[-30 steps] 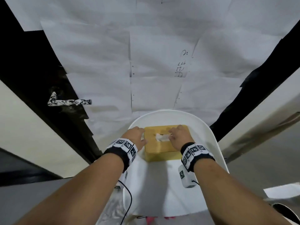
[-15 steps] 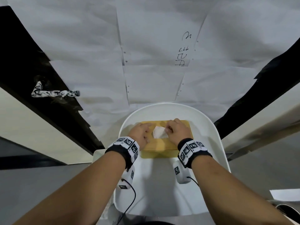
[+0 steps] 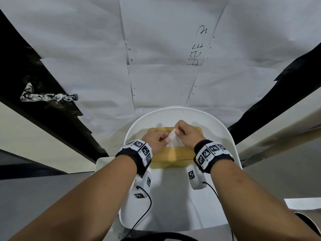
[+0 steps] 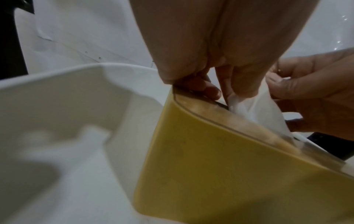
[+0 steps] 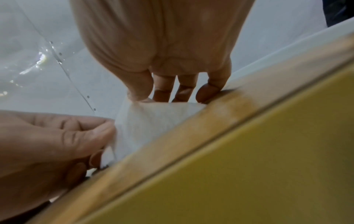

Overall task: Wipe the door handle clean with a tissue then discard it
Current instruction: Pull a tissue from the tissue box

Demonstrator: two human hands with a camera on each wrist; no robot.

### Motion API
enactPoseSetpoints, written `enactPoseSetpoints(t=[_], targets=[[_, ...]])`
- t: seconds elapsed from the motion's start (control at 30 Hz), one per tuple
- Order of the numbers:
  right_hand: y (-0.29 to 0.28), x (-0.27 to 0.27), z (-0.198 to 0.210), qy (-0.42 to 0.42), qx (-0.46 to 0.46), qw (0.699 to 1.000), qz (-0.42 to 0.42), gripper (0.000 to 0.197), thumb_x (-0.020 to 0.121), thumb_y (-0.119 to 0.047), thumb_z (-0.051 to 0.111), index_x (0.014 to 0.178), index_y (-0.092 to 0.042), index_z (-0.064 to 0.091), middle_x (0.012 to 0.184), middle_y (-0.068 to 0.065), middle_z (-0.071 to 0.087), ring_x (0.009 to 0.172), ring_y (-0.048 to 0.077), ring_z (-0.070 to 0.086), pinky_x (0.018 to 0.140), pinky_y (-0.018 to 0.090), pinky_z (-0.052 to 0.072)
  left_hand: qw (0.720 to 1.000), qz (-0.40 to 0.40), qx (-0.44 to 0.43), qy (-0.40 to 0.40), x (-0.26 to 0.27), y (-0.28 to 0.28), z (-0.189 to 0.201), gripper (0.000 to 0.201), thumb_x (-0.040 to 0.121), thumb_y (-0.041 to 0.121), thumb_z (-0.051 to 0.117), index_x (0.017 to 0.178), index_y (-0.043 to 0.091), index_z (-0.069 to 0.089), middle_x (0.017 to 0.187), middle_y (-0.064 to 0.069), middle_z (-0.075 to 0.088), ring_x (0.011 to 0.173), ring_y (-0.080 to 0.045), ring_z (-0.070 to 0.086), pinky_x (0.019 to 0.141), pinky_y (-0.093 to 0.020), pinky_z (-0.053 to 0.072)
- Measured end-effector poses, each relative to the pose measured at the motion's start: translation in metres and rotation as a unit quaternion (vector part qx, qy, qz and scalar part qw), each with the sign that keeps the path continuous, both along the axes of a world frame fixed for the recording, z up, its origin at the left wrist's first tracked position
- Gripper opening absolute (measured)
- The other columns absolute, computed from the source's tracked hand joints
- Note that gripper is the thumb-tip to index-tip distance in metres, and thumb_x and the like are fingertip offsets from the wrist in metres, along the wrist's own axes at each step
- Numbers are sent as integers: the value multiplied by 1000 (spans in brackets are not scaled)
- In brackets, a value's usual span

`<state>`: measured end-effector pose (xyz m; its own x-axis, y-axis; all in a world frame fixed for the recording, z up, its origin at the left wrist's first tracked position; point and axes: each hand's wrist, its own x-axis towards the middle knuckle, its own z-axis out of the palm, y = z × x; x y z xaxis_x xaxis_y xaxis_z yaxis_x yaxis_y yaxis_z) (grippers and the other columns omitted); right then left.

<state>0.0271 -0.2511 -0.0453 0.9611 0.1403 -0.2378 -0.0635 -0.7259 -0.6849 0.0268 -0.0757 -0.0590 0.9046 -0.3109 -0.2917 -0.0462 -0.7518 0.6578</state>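
Tissue (image 3: 172,138) half out of yellow tissue box (image 3: 175,153) slot; right hand (image 3: 188,132) pinches its top corner to draw it up, left hand (image 3: 156,140) pinches lower edge, likely steadying; soiled door handle (image 3: 46,96) far left of box, untouched

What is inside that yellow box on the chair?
A white tissue sticks up from the yellow box, pinched by the left hand and right hand. The box's inside is hidden.

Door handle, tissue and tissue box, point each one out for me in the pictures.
door handle (image 3: 45,97): head view, middle of the smeared lever.
tissue (image 5: 153,121): right wrist view, the sheet's flat middle.
tissue box (image 4: 220,174): left wrist view, its yellow side wall.
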Motion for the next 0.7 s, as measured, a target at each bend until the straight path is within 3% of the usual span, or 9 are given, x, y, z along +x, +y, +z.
enactPoseSetpoints(t=[0.07,0.13,0.3,0.37,0.53,0.6,0.7], targets=[[1,1,1,-3,17,1000,1,8,96,-24,43,89,-25,46,73,-5,50,75,20,48,77,40,47,1000,-1,16,8,2,-1,-2,20,92,31,57,101,14,63,98,0,44,88,-16,48,85,-24,39],[3,2,2,-3,27,1000,-9,6,96,-27,45,92,-25,48,79,-1,54,77,20,50,78,40,47,1000,5,15,9,4,0,-1,14,94,27,54,93,14,57,94,-2,47,85,-19,47,75,-25,36],[-4,5,-1,49,29,998,-17,15,92,-25,56,106,-25,60,90,-7,59,86,13,55,84,31,49,995,86,-26,46,11,6,-2,18,99,24,43,110,14,52,98,-7,62,88,-21,55,74,-25,38],[-8,8,-1,37,-20,999,0,6,91,-25,56,92,-25,62,83,-10,55,87,15,54,85,30,46,994,84,-30,61,13,7,-3,17,98,22,43,111,16,52,103,-9,65,92,-23,58,76,-26,41],[-9,12,-1,35,2,998,-54,25,95,-27,48,70,-32,49,72,-11,51,80,18,50,76,29,43,992,81,-37,90,14,6,2,23,96,15,41,117,15,51,108,-11,63,101,-27,58,80,-28,42],[-6,10,2,43,9,998,-54,22,96,-28,44,75,-28,50,74,-7,51,77,19,51,71,28,44,991,85,-38,97,14,7,4,23,96,14,40,116,14,51,106,-11,62,101,-27,58,78,-27,41],[-5,6,9,74,28,996,-36,17,97,-32,44,96,-20,56,82,-4,54,77,17,52,64,25,43,985,116,-67,110,16,7,5,18,92,11,39,106,15,50,95,-9,62,93,-27,58,74,-28,41]])
